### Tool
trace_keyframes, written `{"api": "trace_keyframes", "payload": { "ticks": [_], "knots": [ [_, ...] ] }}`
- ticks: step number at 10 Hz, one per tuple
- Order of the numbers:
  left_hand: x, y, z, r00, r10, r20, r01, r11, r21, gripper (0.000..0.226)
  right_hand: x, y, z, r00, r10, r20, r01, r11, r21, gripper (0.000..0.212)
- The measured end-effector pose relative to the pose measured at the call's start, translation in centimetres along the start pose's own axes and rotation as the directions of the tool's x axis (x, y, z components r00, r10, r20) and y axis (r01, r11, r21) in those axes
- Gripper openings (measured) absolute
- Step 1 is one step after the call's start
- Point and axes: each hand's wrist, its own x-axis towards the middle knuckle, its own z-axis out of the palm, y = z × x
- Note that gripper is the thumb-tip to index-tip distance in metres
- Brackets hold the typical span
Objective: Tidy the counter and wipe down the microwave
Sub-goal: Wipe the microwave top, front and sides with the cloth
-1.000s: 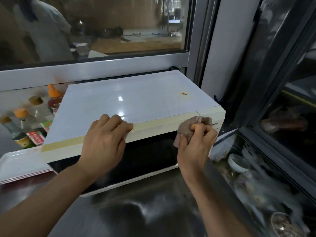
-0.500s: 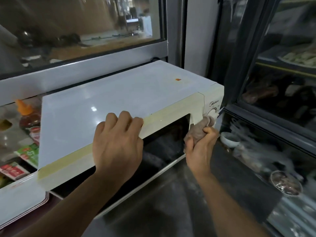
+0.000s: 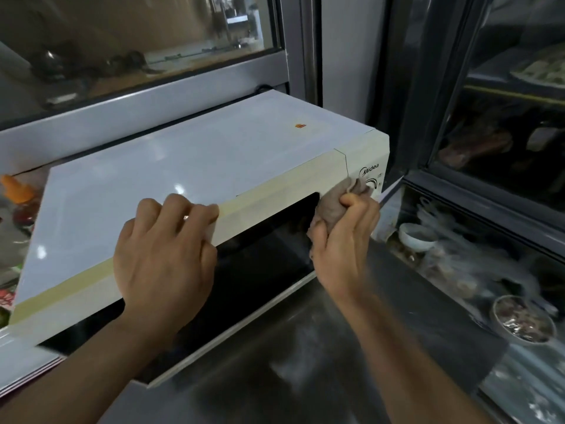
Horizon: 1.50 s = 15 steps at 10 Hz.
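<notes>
A white microwave (image 3: 195, 160) with a dark door window stands on the steel counter (image 3: 305, 362). My left hand (image 3: 165, 255) rests on its top front edge, the fingers curled over the rim above the door. A bunched grey-brown cloth (image 3: 339, 203) is gripped in my right hand (image 3: 345, 243) and pressed against the front, at the seam between the door and the control panel (image 3: 368, 169). The cloth covers part of the upper dial.
Sauce bottles with orange caps (image 3: 15, 191) stand left of the microwave, above a white tray (image 3: 21, 371). To the right, a glass-topped case holds a white bowl (image 3: 415, 237) and a metal bowl (image 3: 519, 319). A window frame (image 3: 153, 108) runs behind.
My right hand has carried the cloth from the microwave's top front corner down onto its front by the control panel. My left hand has stayed on the top edge. The view has shifted right.
</notes>
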Motion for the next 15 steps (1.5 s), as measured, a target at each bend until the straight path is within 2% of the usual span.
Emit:
{"api": "trace_keyframes", "payload": {
  "ticks": [2, 3, 4, 5, 6, 7, 8, 9, 10, 11, 12, 13, 14, 15],
  "knots": [
    [0.1, 0.5, -0.1, 0.999, 0.004, -0.043, -0.006, 0.999, -0.042, 0.035, -3.2, 4.2, 1.4, 0.999, 0.046, -0.015, -0.041, 0.971, 0.235, 0.05],
    [-0.2, 0.3, 0.3, 0.999, -0.053, 0.011, 0.053, 0.997, -0.062, 0.043, -4.4, 5.7, 1.8, 0.997, 0.071, -0.023, -0.062, 0.961, 0.268, 0.052],
    [-0.2, 0.3, 0.8, 0.992, -0.126, 0.028, 0.128, 0.986, -0.111, 0.045, -6.1, 7.5, 2.7, 0.997, 0.049, 0.063, -0.057, 0.991, 0.119, 0.021],
    [0.2, 0.7, 0.4, 0.994, -0.108, 0.034, 0.108, 0.994, 0.029, 0.043, -6.7, 7.7, 3.6, 0.93, 0.271, 0.246, -0.334, 0.904, 0.267, 0.029],
    [0.5, 1.3, -0.1, 0.995, -0.083, 0.049, 0.078, 0.993, 0.087, 0.04, -6.3, 7.6, 3.5, 0.921, 0.338, 0.192, -0.384, 0.872, 0.305, 0.028],
    [0.1, 1.1, -0.3, 0.99, -0.105, 0.093, 0.097, 0.991, 0.087, 0.041, -6.0, 6.9, 2.7, 0.923, 0.325, 0.208, -0.376, 0.877, 0.299, 0.029],
    [-0.5, 0.2, -0.1, 0.984, -0.008, 0.181, -0.029, 0.978, 0.206, 0.052, -6.1, 6.6, 2.9, 0.877, 0.427, 0.22, -0.479, 0.751, 0.454, 0.038],
    [-0.3, 0.6, 0.0, 1.0, -0.02, -0.003, 0.02, 0.999, 0.035, 0.03, -6.6, 6.0, 3.9, 0.803, 0.557, 0.213, -0.583, 0.66, 0.473, 0.024],
    [-0.2, 0.4, 0.5, 0.994, -0.011, -0.104, 0.011, 1.0, 0.001, 0.025, -8.3, 4.0, 5.0, 0.753, 0.599, 0.27, -0.647, 0.601, 0.47, 0.031],
    [-0.3, 0.1, 0.5, 0.996, 0.015, -0.083, -0.016, 1.0, -0.009, 0.023, -12.2, 1.3, 5.9, 0.754, 0.538, 0.377, -0.657, 0.61, 0.444, 0.04],
    [-0.3, -0.3, -0.1, 0.998, 0.053, -0.045, -0.056, 0.996, -0.068, 0.027, -14.3, -0.4, 6.8, 0.741, 0.592, 0.316, -0.669, 0.614, 0.419, 0.032],
    [-0.2, -1.5, -1.4, 0.988, 0.145, 0.045, -0.135, 0.974, -0.182, 0.038, -13.0, 0.2, 7.2, 0.752, 0.592, 0.291, -0.656, 0.633, 0.411, 0.014],
    [-1.0, -3.7, -3.3, 0.969, 0.232, 0.085, -0.194, 0.929, -0.316, 0.041, -10.2, 2.7, 6.8, 0.742, 0.645, 0.182, -0.66, 0.657, 0.365, 0.016],
    [-2.7, -6.3, -4.9, 0.946, 0.309, 0.102, -0.273, 0.924, -0.268, 0.044, -7.9, 4.4, 6.3, 0.754, 0.643, 0.131, -0.645, 0.689, 0.331, 0.018]
  ]
}}
